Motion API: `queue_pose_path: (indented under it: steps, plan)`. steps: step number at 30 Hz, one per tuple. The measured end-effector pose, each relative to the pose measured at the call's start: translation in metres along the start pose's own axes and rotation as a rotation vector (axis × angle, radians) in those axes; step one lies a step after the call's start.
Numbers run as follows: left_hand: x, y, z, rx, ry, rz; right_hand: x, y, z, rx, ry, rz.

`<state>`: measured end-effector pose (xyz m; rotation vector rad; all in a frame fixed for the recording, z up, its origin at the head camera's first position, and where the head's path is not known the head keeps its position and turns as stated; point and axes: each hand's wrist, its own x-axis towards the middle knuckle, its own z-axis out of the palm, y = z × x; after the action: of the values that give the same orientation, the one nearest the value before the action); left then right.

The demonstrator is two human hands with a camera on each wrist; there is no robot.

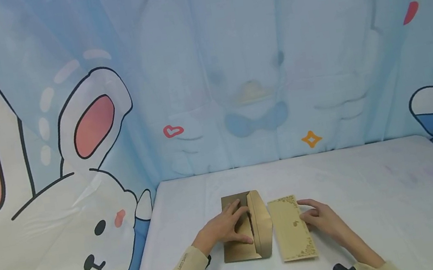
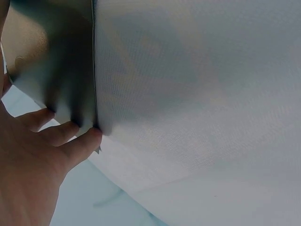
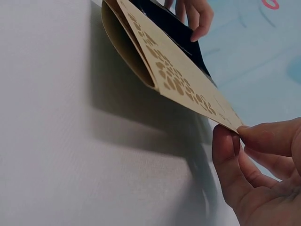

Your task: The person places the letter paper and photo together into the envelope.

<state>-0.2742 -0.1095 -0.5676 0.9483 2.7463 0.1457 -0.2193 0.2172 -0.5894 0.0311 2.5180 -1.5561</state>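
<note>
A gold envelope (image 1: 241,249) lies on the white table, its flap (image 1: 261,224) unfolded to the right. My left hand (image 1: 224,226) rests on the envelope with its fingers spread; in the left wrist view its fingertips (image 2: 89,136) touch the shiny gold surface. Just right of the envelope is a cream folded card (image 1: 290,232) with brown ornamental corners. My right hand (image 1: 321,220) pinches the card's right edge between thumb and finger. In the right wrist view the card (image 3: 188,89) is tilted, lifted off the table on the near side, its folded layers bowed apart.
The white table (image 1: 380,203) spreads around both hands. A light blue curtain (image 1: 316,67) printed with cartoon figures hangs behind its back edge. A large rabbit print (image 1: 77,251) covers the cloth on the left.
</note>
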Motion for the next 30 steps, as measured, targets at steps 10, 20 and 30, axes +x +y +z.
queue_pose_path:
  steps: [10, 20, 30]
  plan:
    - [0.0, -0.001, -0.002, -0.016, 0.002, 0.003, 0.009, -0.01, 0.005, -0.03, 0.021, -0.037]
    - [-0.001, -0.001, -0.002, -0.013, -0.005, -0.006, 0.018, -0.018, 0.017, -0.015, 0.038, -0.034]
    - [-0.002, 0.001, -0.004, -0.025, -0.011, 0.001, 0.024, -0.025, 0.024, -0.003, 0.032, -0.041]
